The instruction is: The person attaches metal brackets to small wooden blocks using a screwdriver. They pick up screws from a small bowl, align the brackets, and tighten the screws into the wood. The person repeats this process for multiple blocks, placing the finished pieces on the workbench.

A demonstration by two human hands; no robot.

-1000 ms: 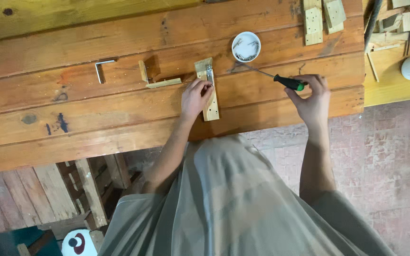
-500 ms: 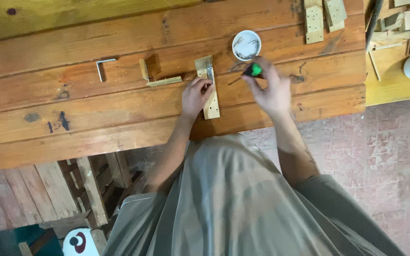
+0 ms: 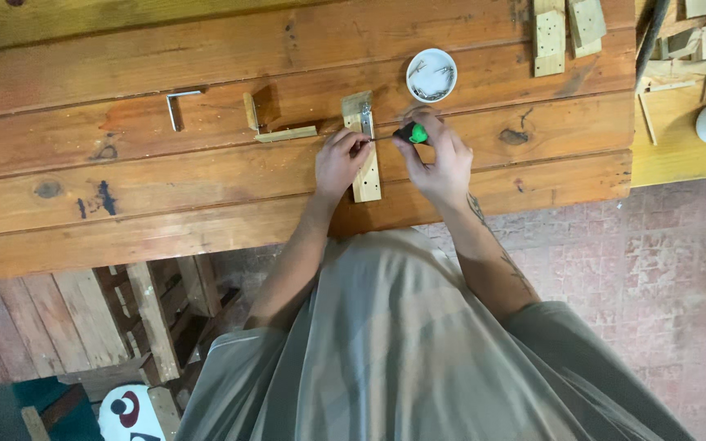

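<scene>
Both hands have drawn together since a moment ago: the right hand [image 3: 439, 155], which was out to the side with the screwdriver, now sits just beside the left hand [image 3: 341, 159] over the small wooden block [image 3: 366, 167]. That block lies flat on the workbench [image 3: 206, 180], near its front edge, with a narrow metal strip [image 3: 366, 122] along its far end. The left hand rests on the block, fingers curled and pinching at the tip of the tool, steadying it where it meets the wood. The right hand is closed around the green-and-black handle of the screwdriver [image 3: 411, 132], whose thin shaft runs sideways toward the left fingertips.

From where I stand, the risk is a slip. The shaft lies nearly level instead of bearing straight down, so a hard push could make the tip skid off and jab the left fingers, which are right at the point. The block is held only by that one hand, not clamped, so a twist could spin it or nudge it toward the bench edge. A small white bowl [image 3: 431, 75] of screws stands just beyond the right hand; a quick jerk of the wrist could knock it and scatter them. An L-shaped wooden piece [image 3: 275, 131] and a bent metal key [image 3: 177, 104] lie to the left, well apart from the work.
</scene>
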